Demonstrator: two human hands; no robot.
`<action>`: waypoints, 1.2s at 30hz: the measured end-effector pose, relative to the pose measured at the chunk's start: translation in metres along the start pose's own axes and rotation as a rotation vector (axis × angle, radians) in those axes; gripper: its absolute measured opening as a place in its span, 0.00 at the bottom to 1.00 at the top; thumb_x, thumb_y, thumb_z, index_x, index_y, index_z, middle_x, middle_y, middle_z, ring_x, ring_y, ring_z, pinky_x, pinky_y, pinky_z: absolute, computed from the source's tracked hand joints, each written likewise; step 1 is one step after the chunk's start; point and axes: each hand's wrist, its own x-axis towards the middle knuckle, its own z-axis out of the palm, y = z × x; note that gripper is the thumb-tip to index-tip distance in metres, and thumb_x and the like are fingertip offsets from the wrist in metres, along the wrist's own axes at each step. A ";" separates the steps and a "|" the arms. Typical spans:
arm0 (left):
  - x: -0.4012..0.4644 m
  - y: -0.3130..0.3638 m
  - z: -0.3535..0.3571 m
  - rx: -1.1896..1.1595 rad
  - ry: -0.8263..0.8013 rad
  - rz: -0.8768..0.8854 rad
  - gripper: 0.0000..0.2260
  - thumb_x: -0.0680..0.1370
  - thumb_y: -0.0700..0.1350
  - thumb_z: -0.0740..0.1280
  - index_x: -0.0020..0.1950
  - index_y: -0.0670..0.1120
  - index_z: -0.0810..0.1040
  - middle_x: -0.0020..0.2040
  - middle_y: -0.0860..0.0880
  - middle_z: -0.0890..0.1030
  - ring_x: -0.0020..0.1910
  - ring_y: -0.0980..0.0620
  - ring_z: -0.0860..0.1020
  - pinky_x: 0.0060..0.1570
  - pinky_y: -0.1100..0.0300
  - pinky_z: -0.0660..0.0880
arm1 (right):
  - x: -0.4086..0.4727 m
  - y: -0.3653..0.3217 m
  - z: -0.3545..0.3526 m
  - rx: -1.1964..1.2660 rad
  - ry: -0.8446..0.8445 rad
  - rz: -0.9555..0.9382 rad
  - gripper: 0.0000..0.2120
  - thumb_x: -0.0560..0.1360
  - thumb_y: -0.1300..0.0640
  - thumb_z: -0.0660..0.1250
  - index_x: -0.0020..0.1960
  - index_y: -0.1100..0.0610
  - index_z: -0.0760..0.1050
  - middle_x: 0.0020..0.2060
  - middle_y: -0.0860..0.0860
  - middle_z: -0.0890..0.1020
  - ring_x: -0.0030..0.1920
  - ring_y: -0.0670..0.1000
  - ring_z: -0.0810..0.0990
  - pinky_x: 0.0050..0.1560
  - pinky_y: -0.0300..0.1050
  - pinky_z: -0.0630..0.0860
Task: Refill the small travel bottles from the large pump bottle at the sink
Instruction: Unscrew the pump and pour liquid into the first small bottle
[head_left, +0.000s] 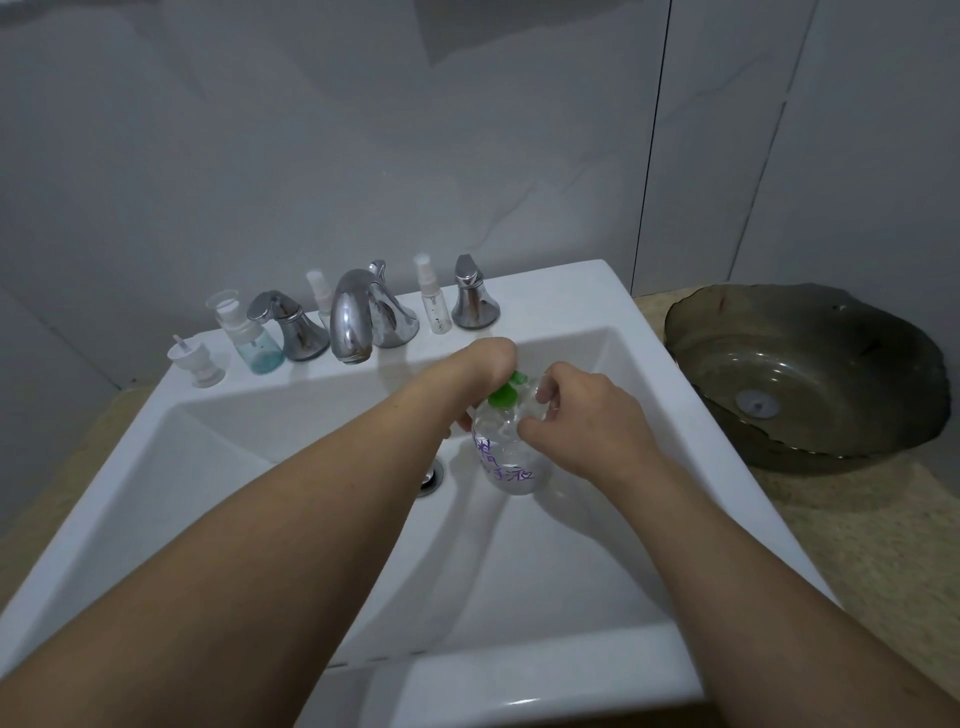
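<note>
Both hands working over sink (582, 291) basin: right hand (587, 415) gripping clear pump bottle (511, 457), left hand (480, 371) fingers curling on its green pump (506, 396).

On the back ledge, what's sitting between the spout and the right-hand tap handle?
One small clear spray bottle stands upright on the ledge between the spout and the right tap handle, close beside the handle. The head view shows nothing else in that stretch.
</note>
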 end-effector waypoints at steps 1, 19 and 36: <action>-0.001 0.000 -0.002 0.006 0.001 0.011 0.17 0.75 0.49 0.52 0.50 0.42 0.76 0.53 0.42 0.80 0.49 0.39 0.80 0.58 0.41 0.72 | 0.000 0.000 -0.001 0.006 0.012 -0.003 0.14 0.67 0.45 0.68 0.49 0.49 0.71 0.43 0.46 0.81 0.46 0.52 0.78 0.46 0.46 0.74; -0.007 0.007 0.003 0.072 0.037 0.068 0.13 0.80 0.37 0.49 0.48 0.37 0.74 0.58 0.37 0.78 0.54 0.37 0.79 0.34 0.53 0.71 | 0.001 0.002 0.001 -0.001 -0.005 0.001 0.13 0.68 0.45 0.67 0.49 0.49 0.69 0.44 0.46 0.80 0.46 0.52 0.78 0.43 0.45 0.70; 0.002 0.001 -0.011 0.009 -0.045 0.069 0.16 0.76 0.54 0.55 0.48 0.44 0.76 0.50 0.45 0.81 0.48 0.41 0.80 0.57 0.43 0.71 | 0.001 -0.002 -0.002 0.017 0.068 -0.020 0.16 0.67 0.45 0.67 0.53 0.47 0.70 0.44 0.45 0.82 0.49 0.52 0.79 0.48 0.46 0.72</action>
